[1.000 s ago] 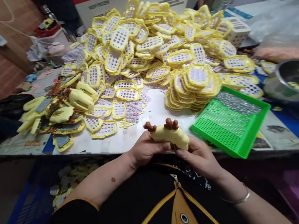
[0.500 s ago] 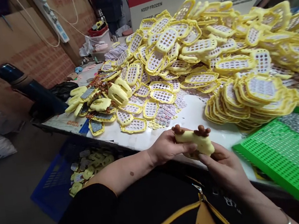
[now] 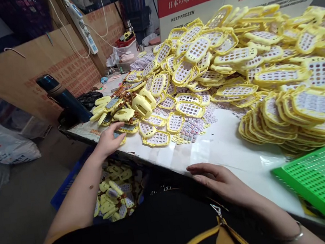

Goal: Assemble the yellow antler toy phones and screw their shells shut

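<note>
At the table's left front edge, my left hand [image 3: 109, 140] reaches over a yellow toy shell with a grey panel [image 3: 118, 134]. Its fingers and thumb are apart around the shell, which is partly covered by the hand; no firm grip shows. My right hand [image 3: 212, 177] rests at the front edge, fingers stretched out and holding nothing. Beyond the left hand lie several yellow casings [image 3: 124, 114] with brown antler-like parts. Open yellow half shells with white button pads [image 3: 156, 138] lie to their right, beside small loose printed buttons [image 3: 191, 128].
A high heap of yellow shells [image 3: 198, 49] fills the back, with a stack of them [image 3: 271, 121] at right. A green perforated tray [image 3: 318, 174] sits front right. Below the edge, a blue crate [image 3: 69, 183] holds yellow toys [image 3: 114, 194]. A dark blue flask [image 3: 65, 96] stands left.
The yellow toy with brown antlers that both hands held is no longer in them. My left hand has moved left to the casings; my right hand has opened. The view has swung left.
</note>
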`<state>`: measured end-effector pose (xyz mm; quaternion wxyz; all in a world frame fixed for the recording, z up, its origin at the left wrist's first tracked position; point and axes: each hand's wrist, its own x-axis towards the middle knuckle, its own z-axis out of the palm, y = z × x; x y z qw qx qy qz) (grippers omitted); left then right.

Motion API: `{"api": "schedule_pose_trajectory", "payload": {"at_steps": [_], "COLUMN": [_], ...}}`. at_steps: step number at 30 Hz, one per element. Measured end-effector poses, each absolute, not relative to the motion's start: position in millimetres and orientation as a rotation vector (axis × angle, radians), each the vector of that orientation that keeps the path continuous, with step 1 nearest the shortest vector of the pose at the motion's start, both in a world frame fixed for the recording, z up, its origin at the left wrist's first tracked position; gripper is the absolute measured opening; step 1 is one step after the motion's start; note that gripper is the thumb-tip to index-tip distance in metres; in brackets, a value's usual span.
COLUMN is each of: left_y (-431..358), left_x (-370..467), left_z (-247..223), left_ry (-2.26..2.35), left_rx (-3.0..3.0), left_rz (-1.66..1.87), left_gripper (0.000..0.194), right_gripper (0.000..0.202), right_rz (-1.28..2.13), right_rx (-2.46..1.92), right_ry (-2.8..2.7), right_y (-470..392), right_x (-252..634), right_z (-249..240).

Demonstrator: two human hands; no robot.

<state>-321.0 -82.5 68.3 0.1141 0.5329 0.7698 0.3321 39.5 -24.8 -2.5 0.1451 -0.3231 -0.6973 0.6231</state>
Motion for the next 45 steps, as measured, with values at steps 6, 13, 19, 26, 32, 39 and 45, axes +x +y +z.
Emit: {"api": "schedule_pose_trajectory", "payload": {"at_steps": [6, 13, 19, 26, 32, 39, 45], "left_y": [-11.1, 8.2, 17.7, 1.7, -12.7, -19.8, -21.7], "left_x": [-340.4, -356.9, -289.7, -166.8, -128.0, -109.9, -105.5], "left_z": [39.8, 62.5, 83.7, 35.3, 13.5, 14.4, 11.4], "left_ry": [2.504, 2.435, 1.524, 1.071, 0.987, 1.035, 1.094], "left_rx": [2.079, 1.871, 1.214, 0.931, 0.796, 0.943, 0.822], "left_rz": [0.574, 1.124, 1.775, 1.122, 0.800, 0.491, 0.501], "left_gripper": [0.060, 0.036, 0.046, 0.040, 0.048, 0.038, 0.038], "right_gripper": [0.039, 0.042, 0.039, 0.055, 0.036, 0.039, 0.040], "right_rz": [1.737, 1.753, 1.598, 1.412, 1.519, 1.634, 1.696], "right_rx": [-0.965, -1.023, -1.055, -0.990, -1.099, -1.098, -1.132], "right_ry": [-2.080, -1.993, -1.916, -1.240, -1.215, -1.398, -1.065], "right_y": [-22.8, -11.4, 8.8, 27.7, 16.2, 7.5, 3.9], "right_x": [42.1, 34.3, 19.6, 6.5, 46.3, 74.1, 70.7], "right_z": [-5.6, -4.0, 5.9, 21.6, 10.7, 13.7, 5.6]}}
